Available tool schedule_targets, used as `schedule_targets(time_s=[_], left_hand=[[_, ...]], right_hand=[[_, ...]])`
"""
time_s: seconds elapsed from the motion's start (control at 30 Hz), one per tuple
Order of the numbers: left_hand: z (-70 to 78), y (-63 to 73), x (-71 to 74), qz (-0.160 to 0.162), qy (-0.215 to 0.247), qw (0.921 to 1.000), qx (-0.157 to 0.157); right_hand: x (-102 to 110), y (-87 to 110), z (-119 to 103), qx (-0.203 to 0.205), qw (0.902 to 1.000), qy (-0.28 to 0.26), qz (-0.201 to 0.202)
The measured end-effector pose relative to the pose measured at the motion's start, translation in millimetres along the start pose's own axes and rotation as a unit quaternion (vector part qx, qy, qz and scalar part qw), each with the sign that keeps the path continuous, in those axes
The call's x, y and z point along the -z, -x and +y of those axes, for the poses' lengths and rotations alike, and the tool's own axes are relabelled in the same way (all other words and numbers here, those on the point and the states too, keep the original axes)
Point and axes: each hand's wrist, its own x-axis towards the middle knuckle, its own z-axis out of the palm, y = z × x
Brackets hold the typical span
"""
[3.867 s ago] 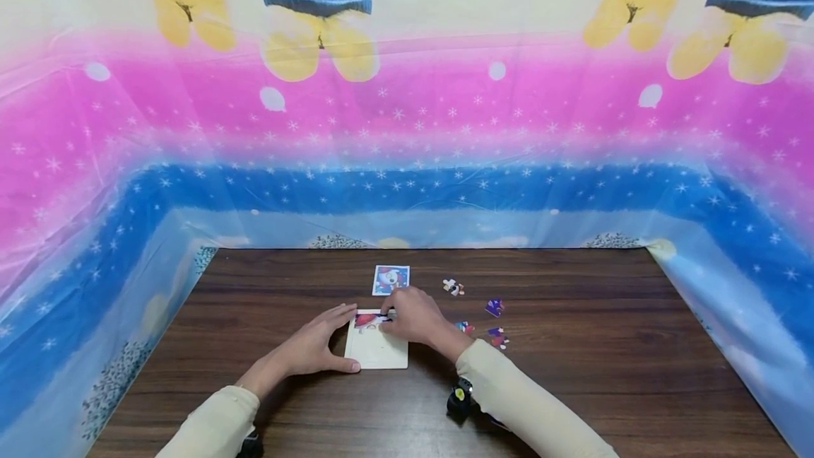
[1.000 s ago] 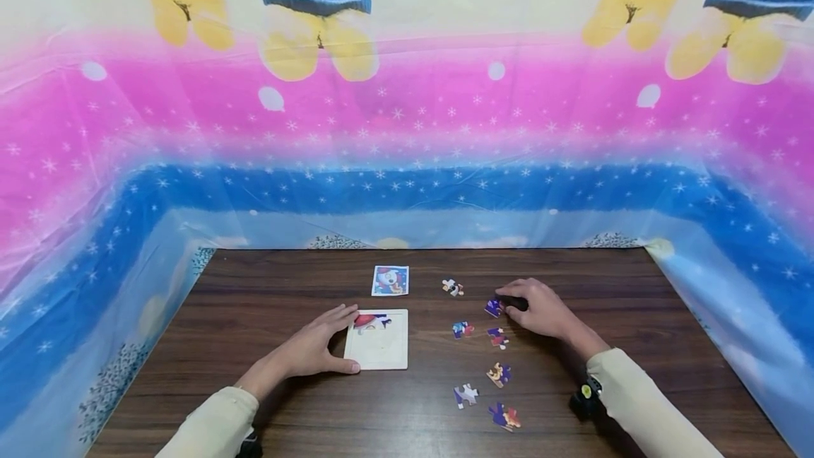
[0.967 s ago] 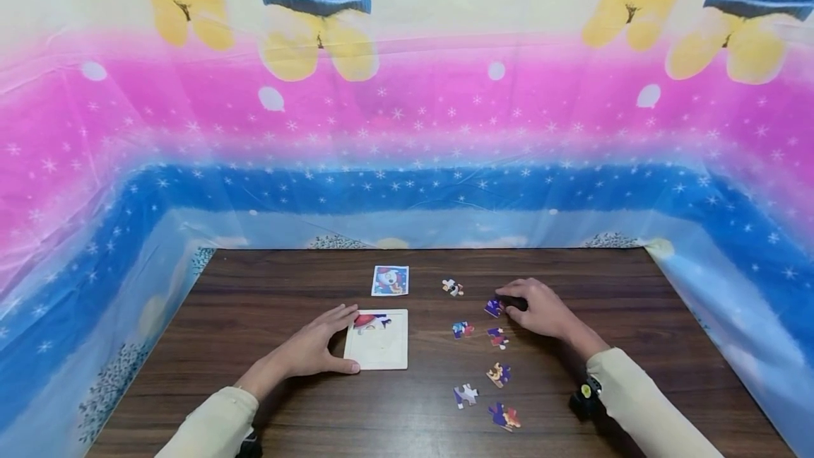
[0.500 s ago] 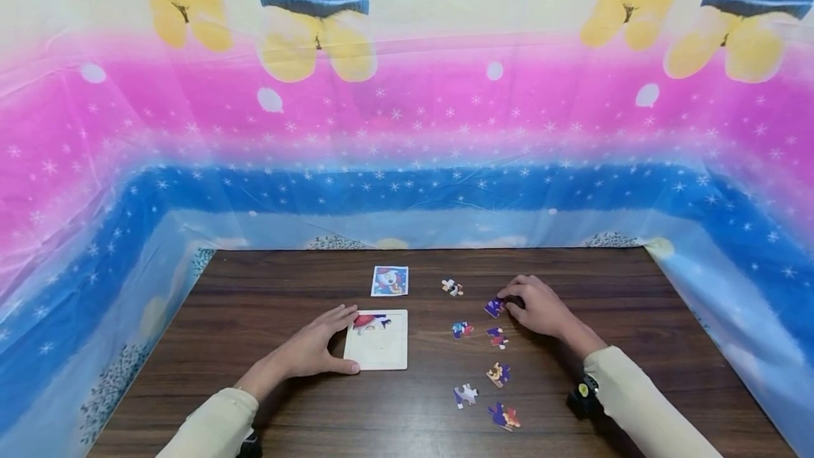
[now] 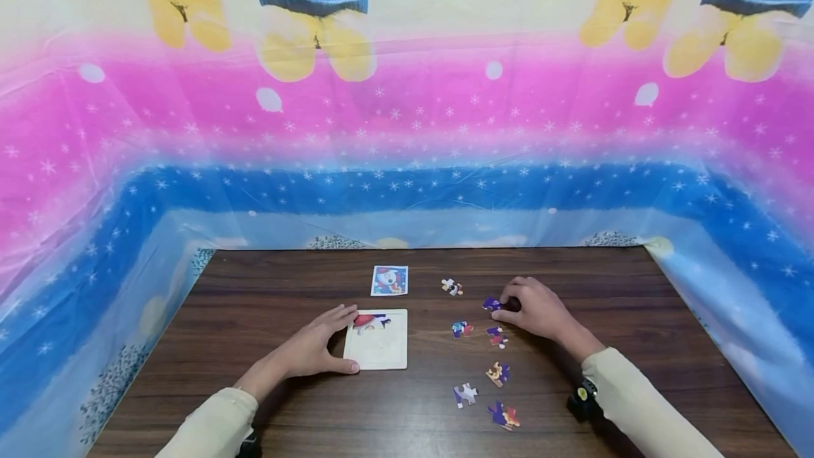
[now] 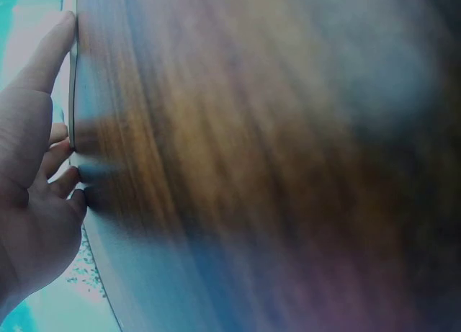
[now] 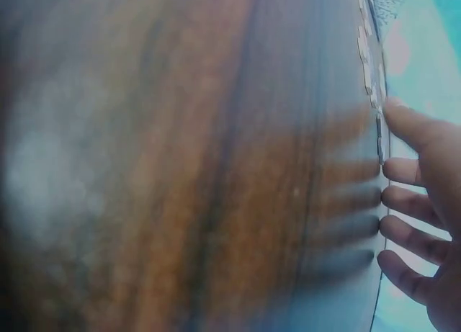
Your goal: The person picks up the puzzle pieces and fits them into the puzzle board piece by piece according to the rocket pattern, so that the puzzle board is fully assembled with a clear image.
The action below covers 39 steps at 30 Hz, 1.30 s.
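Observation:
My left hand point(image 5: 311, 346) rests along the left side of a white square puzzle tray point(image 5: 381, 359), thumb at the near corner and fingers at the far one. A red, white and purple puzzle piece point(image 5: 365, 321) lies in the tray's upper left. Right of the tray, my right hand point(image 5: 537, 308) pinches a purple puzzle piece point(image 5: 492, 304) by its right side between thumb and fingertips, low over the table. In the right wrist view, the fingers point(image 7: 410, 202) reach down to the tabletop. The left wrist view shows the left thumb point(image 6: 54, 51) against the tray's edge.
A small picture card point(image 5: 390, 280) lies beyond the tray. Loose pieces are spread to its right: a white one point(image 5: 452, 287), a blue-red one point(image 5: 462, 329), a purple-red one point(image 5: 498, 336), and several nearer ones, including an orange-purple piece point(image 5: 504, 416). A printed cloth point(image 5: 407, 189) encloses the dark wooden table.
My right hand has gone from the tray to the purple piece on the right. In the last half second that piece has shifted slightly left and away. The left hand stays in place.

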Motion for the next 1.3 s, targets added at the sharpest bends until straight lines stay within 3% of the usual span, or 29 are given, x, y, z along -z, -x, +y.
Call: schedule_targets(time_s=[0.23, 0.53, 0.87, 1.3], left_hand=[[0.1, 0.2, 1.0, 0.005, -0.008, 1.0, 0.0], [0.5, -0.2, -0.1, 0.003, -0.005, 1.0, 0.006], [0.3, 1.1, -0.3, 0.003, -0.006, 1.0, 0.003], [0.6, -0.2, 0.3, 0.003, -0.007, 1.0, 0.005]], right_hand=[[-1.4, -1.3, -5.2, 0.013, 0.9997, 0.022, -0.004], [0.4, -5.8, -7.2, 0.013, 0.9999, 0.005, 0.004], [7.6, -5.6, -2.3, 0.039, 0.9979, 0.004, -0.052], [7.0, -7.3, -0.7, 0.04, 0.9979, 0.004, -0.05]])
